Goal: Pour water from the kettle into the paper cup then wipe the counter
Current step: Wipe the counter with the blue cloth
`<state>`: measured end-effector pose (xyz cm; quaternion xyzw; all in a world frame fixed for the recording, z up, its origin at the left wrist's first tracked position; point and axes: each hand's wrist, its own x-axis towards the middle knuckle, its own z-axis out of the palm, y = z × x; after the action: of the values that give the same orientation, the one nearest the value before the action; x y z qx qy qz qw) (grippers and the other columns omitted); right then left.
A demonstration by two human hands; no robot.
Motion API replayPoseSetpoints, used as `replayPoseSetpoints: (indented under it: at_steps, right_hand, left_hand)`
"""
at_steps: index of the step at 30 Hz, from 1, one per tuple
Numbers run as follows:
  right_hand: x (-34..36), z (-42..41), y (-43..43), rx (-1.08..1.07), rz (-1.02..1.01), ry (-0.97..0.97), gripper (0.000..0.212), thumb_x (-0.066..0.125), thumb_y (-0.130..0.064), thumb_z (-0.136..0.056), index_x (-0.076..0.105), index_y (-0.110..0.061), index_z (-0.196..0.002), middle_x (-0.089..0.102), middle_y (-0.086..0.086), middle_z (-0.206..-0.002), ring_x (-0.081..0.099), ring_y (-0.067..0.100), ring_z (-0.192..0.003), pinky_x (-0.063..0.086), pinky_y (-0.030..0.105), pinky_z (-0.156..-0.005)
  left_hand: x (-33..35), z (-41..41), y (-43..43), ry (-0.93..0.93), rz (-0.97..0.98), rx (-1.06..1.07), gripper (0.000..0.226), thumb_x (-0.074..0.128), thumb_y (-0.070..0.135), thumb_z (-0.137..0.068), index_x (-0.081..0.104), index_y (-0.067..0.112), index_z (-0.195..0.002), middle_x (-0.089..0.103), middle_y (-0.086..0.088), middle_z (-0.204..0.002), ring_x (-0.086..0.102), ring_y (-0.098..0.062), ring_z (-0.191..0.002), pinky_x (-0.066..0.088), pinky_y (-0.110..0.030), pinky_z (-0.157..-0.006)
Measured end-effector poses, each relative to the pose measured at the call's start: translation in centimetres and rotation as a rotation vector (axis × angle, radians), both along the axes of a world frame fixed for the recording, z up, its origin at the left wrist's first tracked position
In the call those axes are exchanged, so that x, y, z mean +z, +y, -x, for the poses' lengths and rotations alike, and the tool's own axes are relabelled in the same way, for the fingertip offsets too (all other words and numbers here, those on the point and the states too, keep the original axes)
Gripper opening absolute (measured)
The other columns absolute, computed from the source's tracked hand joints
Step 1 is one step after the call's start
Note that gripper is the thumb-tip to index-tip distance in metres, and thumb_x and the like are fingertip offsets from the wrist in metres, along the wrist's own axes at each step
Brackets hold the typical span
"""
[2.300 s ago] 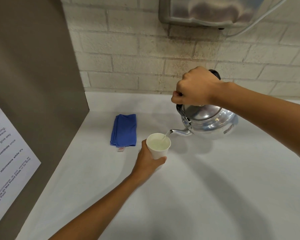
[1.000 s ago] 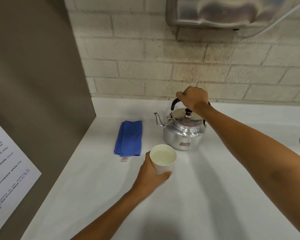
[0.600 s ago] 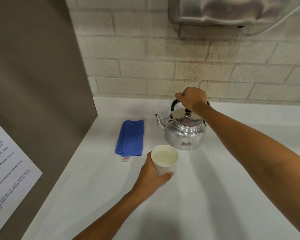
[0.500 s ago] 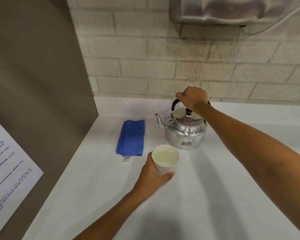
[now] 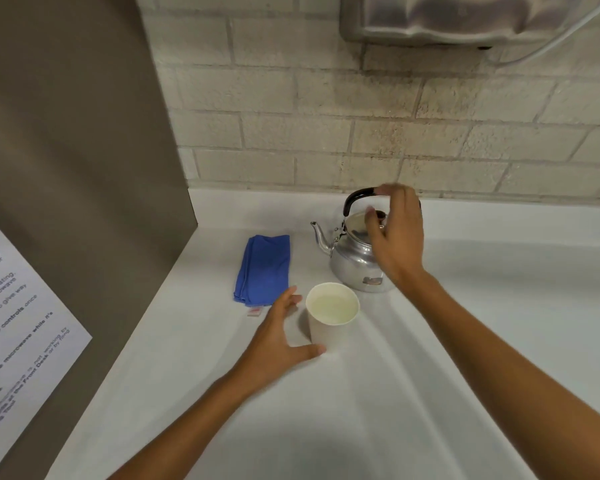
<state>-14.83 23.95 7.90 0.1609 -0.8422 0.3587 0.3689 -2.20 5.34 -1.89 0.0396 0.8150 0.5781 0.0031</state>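
Against a pale brick wall, a white surface (image 5: pixel 378 410) holds a filled paper cup (image 5: pixel 332 315), kettle (image 5: pixel 355 259) at its 1 o'clock. Both the left hand (image 5: pixel 278 344) and right hand (image 5: pixel 397 237) are open, empty. The folded blue cloth (image 5: pixel 263 268), at 10 o'clock, is best lifted clear of the cup.

Filled paper cup (image 5: pixel 332 315) stands before upright kettle (image 5: pixel 355 261).
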Motion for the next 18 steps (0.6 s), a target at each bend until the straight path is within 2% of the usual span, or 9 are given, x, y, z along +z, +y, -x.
replayPoseSetpoints:
  at_steps: [2,6,7,10,13,15,18]
  right_hand:
    - [-2.1,-2.9,0.5,-0.004,0.008,-0.100,0.029,0.049,-0.015,-0.080,0.050,-0.005,-0.107,0.058,0.013,-0.110,0.049,0.025,-0.101,0.041,0.035,-0.084]
    - [-6.4,-7.0,1.2,-0.011,-0.137,-0.341,0.027,0.054,-0.009,-0.082,0.050,-0.005,-0.109,0.056,0.012,-0.108,0.050,0.030,-0.101,0.036,0.030,-0.081]
    - [-7.2,-7.8,1.3,-0.005,-0.174,-0.380,0.031,0.055,-0.010,-0.084,0.050,-0.007,-0.114,0.056,0.011,-0.114,0.050,0.028,-0.107,0.037,0.030,-0.086]
    - [-9.0,-9.2,1.9,-0.039,-0.298,-0.446,0.039,0.052,-0.021,-0.089,0.046,-0.010,-0.126,0.051,0.010,-0.132,0.045,0.026,-0.121,0.036,0.036,-0.102]
    - [-10.8,-10.1,2.7,-0.112,-0.426,-0.578,0.048,0.039,-0.034,-0.094,0.034,-0.011,-0.137,0.034,0.011,-0.148,0.026,0.027,-0.137,0.024,0.039,-0.113]
    - [-12.0,-10.7,3.2,-0.146,-0.453,-0.662,0.055,0.031,-0.041,-0.095,0.023,-0.013,-0.143,0.019,0.008,-0.155,0.012,0.024,-0.143,0.013,0.038,-0.117]
    - [-13.1,-11.2,3.6,-0.157,-0.448,-0.714,0.061,0.023,-0.046,-0.095,0.010,-0.015,-0.146,0.005,0.004,-0.158,-0.001,0.019,-0.144,0.004,0.035,-0.118]
  left_hand:
    - [0.6,-0.4,-2.5,0.047,0.068,0.036,0.088,0.081,0.025,-0.064,0.029,0.031,-0.135,0.040,0.018,-0.134,0.037,0.012,-0.118,0.029,0.002,-0.090]
    - [2.1,1.2,-6.0,0.141,0.127,0.210,0.056,0.071,0.011,-0.076,0.047,0.019,-0.126,0.050,0.008,-0.128,0.046,-0.007,-0.117,0.031,0.006,-0.082]
    - [2.3,2.0,-6.5,0.155,0.141,0.236,0.052,0.068,0.010,-0.078,0.048,0.018,-0.125,0.051,0.005,-0.128,0.045,-0.009,-0.118,0.032,0.003,-0.084]
    - [2.5,5.1,-6.7,0.167,0.270,0.247,0.047,0.061,0.013,-0.084,0.045,0.014,-0.128,0.047,-0.005,-0.135,0.043,-0.018,-0.124,0.033,-0.019,-0.097]
    - [1.9,8.1,-6.1,0.161,0.377,0.268,0.045,0.056,0.016,-0.087,0.043,0.011,-0.130,0.044,-0.012,-0.138,0.040,-0.027,-0.127,0.034,-0.033,-0.103]
    - [1.4,9.8,-5.5,0.155,0.457,0.277,0.044,0.053,0.019,-0.089,0.042,0.010,-0.131,0.044,-0.015,-0.138,0.040,-0.030,-0.126,0.033,-0.036,-0.104]
    - [0.5,11.8,-4.9,0.124,0.612,0.261,0.048,0.046,0.027,-0.092,0.036,0.009,-0.135,0.041,-0.017,-0.141,0.038,-0.031,-0.128,0.032,-0.037,-0.105]
